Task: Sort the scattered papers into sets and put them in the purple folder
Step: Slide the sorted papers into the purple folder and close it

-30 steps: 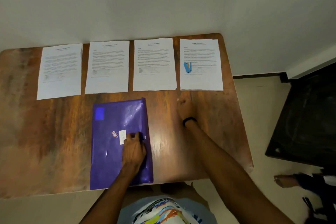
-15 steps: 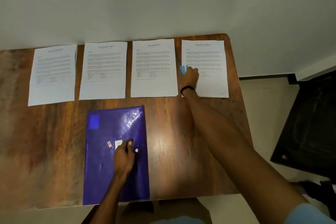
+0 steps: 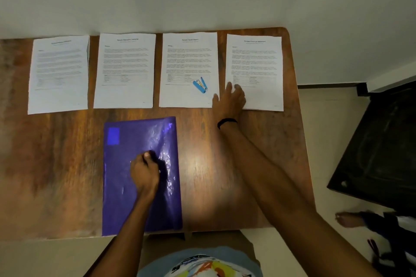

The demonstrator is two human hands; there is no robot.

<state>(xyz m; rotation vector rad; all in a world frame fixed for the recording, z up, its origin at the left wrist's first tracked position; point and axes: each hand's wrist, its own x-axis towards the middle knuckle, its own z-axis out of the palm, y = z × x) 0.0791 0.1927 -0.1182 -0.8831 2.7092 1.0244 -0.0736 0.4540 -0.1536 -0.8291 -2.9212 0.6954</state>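
Observation:
Four white printed paper sets lie side by side along the table's far edge: the first, second, third and fourth. A small blue clip rests on the third set's lower right part. The purple folder lies closed in front of them, near the table's front edge. My left hand sits curled on the folder's middle, pressing it down. My right hand lies flat, fingers spread, on the fourth set's lower left corner and holds nothing.
The wooden table ends at a white wall behind the papers. A black object stands on the floor to the right. Another person's bare foot is on the floor beside the table's right front corner.
The blue clip went from the fourth paper set to the third. My right hand reached out to it, then settled on the fourth set's corner. My left hand stayed on the folder.

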